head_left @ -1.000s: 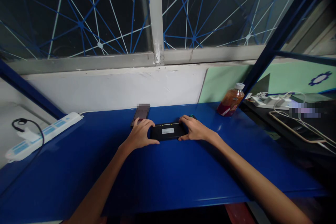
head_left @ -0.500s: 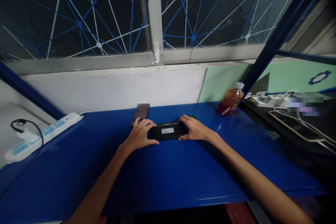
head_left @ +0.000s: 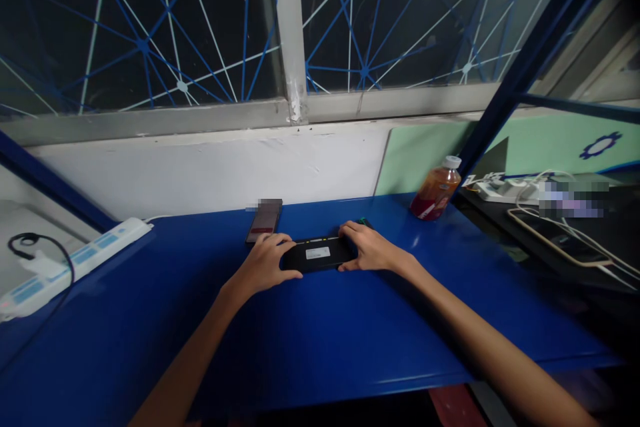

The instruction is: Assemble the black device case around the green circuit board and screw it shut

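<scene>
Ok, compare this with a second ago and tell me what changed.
Only the view turned slightly right; nothing visibly moved on the blue table. Nothing was gripped or released: the left hand and right hand still hold the black device; the phone and bottle stay put.

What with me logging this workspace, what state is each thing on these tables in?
Black device: labelled face up, gripped at its ends by left hand and right hand
Dark phone-like slab: lying flat
Bottle: upright, capped
Left power strip: white plug in it
Phone on the right: lying flat, screen dark, cable attached
</scene>
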`<state>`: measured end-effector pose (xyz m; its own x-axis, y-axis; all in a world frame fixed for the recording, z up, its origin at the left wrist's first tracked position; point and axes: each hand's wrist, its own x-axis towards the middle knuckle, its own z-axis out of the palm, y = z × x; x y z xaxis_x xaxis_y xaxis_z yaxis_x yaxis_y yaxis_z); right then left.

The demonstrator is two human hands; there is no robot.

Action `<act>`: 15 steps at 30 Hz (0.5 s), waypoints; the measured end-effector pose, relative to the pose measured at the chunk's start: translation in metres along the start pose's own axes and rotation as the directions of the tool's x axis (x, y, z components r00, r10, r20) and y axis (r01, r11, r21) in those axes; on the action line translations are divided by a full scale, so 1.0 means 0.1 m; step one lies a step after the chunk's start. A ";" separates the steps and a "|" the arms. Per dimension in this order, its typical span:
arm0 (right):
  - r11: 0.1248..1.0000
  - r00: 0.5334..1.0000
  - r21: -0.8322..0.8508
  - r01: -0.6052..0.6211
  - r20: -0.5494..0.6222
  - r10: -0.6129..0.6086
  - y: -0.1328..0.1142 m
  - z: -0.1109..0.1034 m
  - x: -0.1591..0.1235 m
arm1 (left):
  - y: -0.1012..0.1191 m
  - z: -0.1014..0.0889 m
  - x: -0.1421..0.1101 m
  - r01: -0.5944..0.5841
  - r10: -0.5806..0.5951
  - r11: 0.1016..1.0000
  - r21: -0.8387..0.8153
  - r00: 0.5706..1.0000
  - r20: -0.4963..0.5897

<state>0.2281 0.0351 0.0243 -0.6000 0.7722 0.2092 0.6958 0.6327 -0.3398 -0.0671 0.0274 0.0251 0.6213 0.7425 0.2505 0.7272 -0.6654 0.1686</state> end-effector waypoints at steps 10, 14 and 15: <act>0.999 0.999 -0.022 0.028 -0.032 -0.029 0.02 0.04 -0.01 | 0.08 0.12 -0.06 0.029 -0.025 0.999 0.043 0.994 -0.104; 0.999 0.999 -0.018 0.033 -0.041 -0.034 0.00 0.04 -0.03 | 0.10 0.13 -0.08 0.044 -0.044 0.999 -0.009 0.993 -0.110; 0.999 0.999 -0.017 0.030 -0.040 -0.031 0.00 0.04 -0.04 | 0.11 0.12 -0.08 0.050 -0.053 0.998 -0.031 0.993 -0.106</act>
<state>0.2284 0.0318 0.0195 -0.6049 0.7540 0.2561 0.6842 0.6566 -0.3174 -0.0608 0.0149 0.0130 0.5473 0.7642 0.3413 0.7478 -0.6296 0.2106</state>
